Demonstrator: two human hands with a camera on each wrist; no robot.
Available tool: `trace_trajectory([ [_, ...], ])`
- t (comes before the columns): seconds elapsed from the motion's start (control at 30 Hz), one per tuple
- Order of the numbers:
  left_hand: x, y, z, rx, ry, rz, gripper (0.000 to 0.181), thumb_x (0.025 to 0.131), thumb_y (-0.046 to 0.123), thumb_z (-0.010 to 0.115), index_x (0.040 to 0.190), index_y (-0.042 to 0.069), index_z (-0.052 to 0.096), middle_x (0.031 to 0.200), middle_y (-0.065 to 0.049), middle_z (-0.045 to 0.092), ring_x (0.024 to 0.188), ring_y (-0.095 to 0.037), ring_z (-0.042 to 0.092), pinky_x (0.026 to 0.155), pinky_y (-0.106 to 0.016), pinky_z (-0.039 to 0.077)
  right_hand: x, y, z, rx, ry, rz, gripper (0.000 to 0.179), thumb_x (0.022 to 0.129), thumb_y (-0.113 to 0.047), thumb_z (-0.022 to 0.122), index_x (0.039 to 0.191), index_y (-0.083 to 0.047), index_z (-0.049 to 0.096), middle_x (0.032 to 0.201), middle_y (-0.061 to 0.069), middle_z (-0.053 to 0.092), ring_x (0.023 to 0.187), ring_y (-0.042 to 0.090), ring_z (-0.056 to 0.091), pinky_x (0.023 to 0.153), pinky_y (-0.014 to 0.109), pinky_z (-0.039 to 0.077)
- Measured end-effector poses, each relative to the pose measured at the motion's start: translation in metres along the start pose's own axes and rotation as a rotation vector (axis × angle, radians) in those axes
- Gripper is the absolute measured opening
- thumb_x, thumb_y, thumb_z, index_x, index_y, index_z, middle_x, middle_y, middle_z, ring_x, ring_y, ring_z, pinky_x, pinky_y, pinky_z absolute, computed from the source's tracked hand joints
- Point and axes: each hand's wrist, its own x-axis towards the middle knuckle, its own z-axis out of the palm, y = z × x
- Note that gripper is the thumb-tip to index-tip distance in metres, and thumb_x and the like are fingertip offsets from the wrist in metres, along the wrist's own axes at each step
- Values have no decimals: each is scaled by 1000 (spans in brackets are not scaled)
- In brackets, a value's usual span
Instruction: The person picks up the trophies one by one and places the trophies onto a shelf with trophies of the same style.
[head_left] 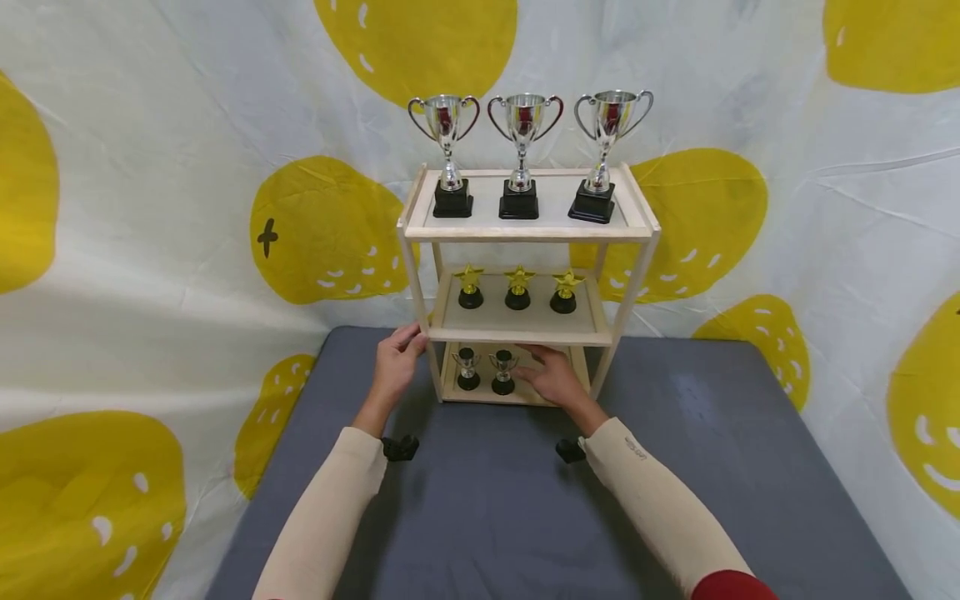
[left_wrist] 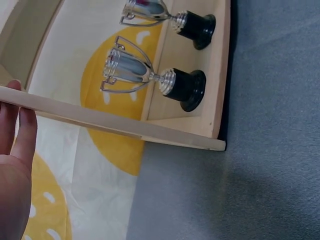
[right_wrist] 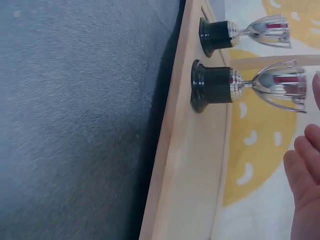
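Observation:
My left hand [head_left: 395, 362] holds the front left post [head_left: 415, 279] of a pale wooden three-tier shelf [head_left: 525, 336]. In the left wrist view its fingers pass behind the post, and one fingertip shows on the far side. Two small silver trophy cups on black bases stand upright on the bottom tier, a left cup [head_left: 468, 380] and a right cup [head_left: 503, 383]. My right hand [head_left: 553, 379] reaches in at the right cup's side, fingers extended. In the right wrist view a gap shows between most fingers [right_wrist: 302, 165] and that cup; one fingertip is close to its rim.
Three large silver trophies, the middle one [head_left: 519, 198] among them, stand on the top tier. Gold star trophies [head_left: 517, 296] line the middle tier, just above my right hand. The shelf stands on a grey cloth-covered table [head_left: 487, 517], before a lemon-print curtain [head_left: 187, 167].

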Motion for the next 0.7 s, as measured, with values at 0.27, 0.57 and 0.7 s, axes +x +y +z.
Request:
trace_trajectory([
  [0.27, -7, 8, -3, 0, -37, -29, 46, 107, 17, 60, 150, 2, 55, 146, -24, 60, 126, -32, 66, 104, -29, 59, -43, -14, -28, -28, 63, 16, 56, 97, -19, 76, 147, -2, 58, 151, 20, 59, 138, 44, 57, 115, 60, 49],
  [0.57, -14, 22, -33, 390, -32, 21, 51, 111, 40, 51, 157, 19, 51, 158, -15, 51, 149, -38, 45, 123, -61, 39, -86, -38, -77, 142, 378, -187, 37, 93, 6, 73, 129, 5, 70, 129, 19, 73, 110, 7, 73, 90, 22, 63],
  [0.7, -10, 36, -48, 629, -77, 9, 62, 110, 52, 45, 163, 21, 39, 170, -18, 31, 161, -46, 15, 127, -74, 18, -94, -50, -107, 202, 594, -313, 28, 92, 13, 67, 119, 13, 72, 118, 16, 77, 105, -3, 71, 90, 10, 57],
])
